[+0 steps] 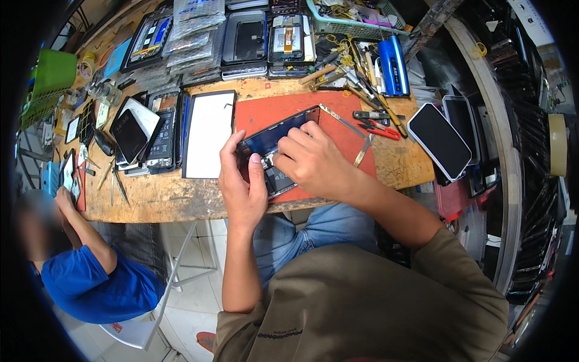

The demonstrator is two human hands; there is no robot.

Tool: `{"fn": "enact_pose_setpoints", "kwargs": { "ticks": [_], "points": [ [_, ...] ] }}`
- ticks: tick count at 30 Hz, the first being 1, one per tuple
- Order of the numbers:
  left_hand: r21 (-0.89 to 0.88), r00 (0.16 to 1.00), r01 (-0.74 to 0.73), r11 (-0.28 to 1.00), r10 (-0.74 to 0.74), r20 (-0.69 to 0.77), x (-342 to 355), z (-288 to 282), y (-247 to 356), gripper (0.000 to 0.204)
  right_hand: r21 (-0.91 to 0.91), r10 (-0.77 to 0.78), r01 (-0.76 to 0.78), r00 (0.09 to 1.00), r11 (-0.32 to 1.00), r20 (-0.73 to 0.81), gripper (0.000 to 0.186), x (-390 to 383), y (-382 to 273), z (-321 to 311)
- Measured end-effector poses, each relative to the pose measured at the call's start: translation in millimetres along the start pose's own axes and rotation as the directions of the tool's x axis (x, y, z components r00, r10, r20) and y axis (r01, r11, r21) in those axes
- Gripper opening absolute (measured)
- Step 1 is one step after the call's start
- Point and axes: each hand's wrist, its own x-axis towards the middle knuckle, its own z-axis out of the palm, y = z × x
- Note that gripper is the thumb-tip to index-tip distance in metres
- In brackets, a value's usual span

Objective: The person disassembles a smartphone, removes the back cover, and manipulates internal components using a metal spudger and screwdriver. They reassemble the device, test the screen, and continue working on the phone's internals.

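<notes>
Above the near part of a red mat (259,105), an opened tablet (264,142) is held at a tilt, its dark panel raised along the far side and its inner parts showing below. My left hand (242,190) grips the tablet's left end, with the thumb over the front and the fingers behind. My right hand (316,160) reaches over the opened inside, fingers curled and tips pressed close to the parts near the middle. Whatever those fingertips pinch, if anything, is hidden. Beyond my right hand a thin metal strip (341,117), bent at an angle, lies on the mat.
Red-handled cutters (383,130) and several tools lie to the right, beside a blue cylinder (393,66). A white-framed tablet (440,142) rests at the right edge. A white panel (208,136) and opened devices (163,130) stand left. A co-worker in blue (105,283) sits at left.
</notes>
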Motion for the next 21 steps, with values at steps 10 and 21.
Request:
{"fn": "enact_pose_setpoints", "kwargs": {
  "ticks": [10,21],
  "points": [
    [-0.01,0.999,0.034,0.999,-0.034,0.007,-1.0,-0.1,-0.4,0.04,0.019,0.033,-0.033,0.999,0.999,0.002,0.012,-4.5,-3.2,-0.2],
    [-0.1,0.998,0.05,0.994,-0.047,0.032,-0.8,-0.1,2.5,0.04,-0.027,0.417,-0.425,0.897,0.905,-0.147,0.013,-48.9,88.5,-103.8]
  ]
}}
